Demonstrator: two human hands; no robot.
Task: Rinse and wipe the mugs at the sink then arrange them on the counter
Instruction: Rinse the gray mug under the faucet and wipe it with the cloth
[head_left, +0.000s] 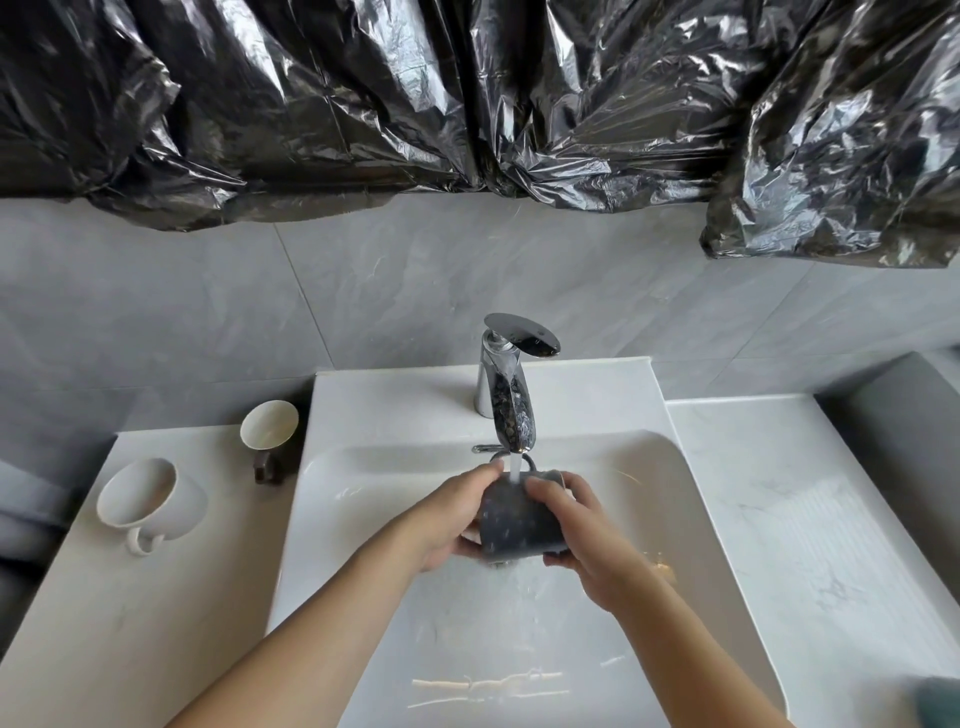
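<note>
On the left counter (156, 613) we note a white mug (150, 501), tipped toward us with its handle at the near side. Just right of it, near the sink's left edge, stands a dark mug with a cream interior (269, 427), also tilted, its brown handle pointing down toward us.

At centre, the white sink (675, 519) holds a sheet of running water along its basin floor. We record our left hand (457, 519) gripping the left side of a dark speckled mug (519, 519), fingers curled round its wall, thumb up near the rim. The mug lies on its side over the basin, directly under the stream from the chrome faucet (506, 384); its handle shows at the far side, beneath the spout. Water strikes the mug's upper wall and runs off below.

Our right hand (597, 540) clasps the mug's right side, fingers wrapped over the top, thumb underneath. Both hands are therefore clamped on the same mug.

Further right, the marble counter (805, 519) carries a ribbed draining area. A blurred teal object (935, 701) sits at the lower right corner; we cannot identify it. Black plastic sheeting (467, 104) hangs above the grey wall tiles.
</note>
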